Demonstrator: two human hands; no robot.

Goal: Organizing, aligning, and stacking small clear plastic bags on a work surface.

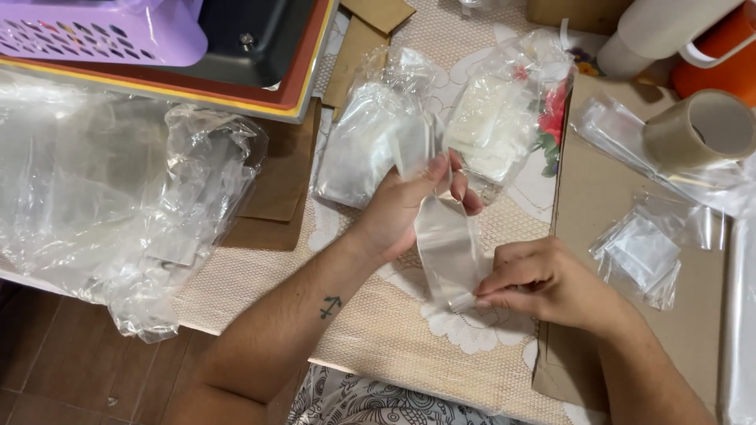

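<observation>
Both hands grip one small clear plastic bag [446, 244], stretched between them above the beige woven table mat [378, 338]. The left hand [409, 206] pinches the bag's far end between thumb and fingers; the right hand [543, 282] pinches its near end with the fingertips [482, 299] closed on the edge. The bag hangs slightly tilted, near the middle of the table.

Just beyond the left hand lie two bundles of clear plastic bags [370, 142], one on the left and another, fuller pack [498, 126] to its right, over a floral cloth. To the right of the right hand a flat brown cardboard sheet [583, 197] carries a small stack of clear bags [642, 256] and, farther off, a roll of tan packing tape [697, 130]. At far left a large crumpled heap of clear plastic film [110, 205] covers the table edge, with a lilac perforated plastic basket [102, 31] behind it.
</observation>
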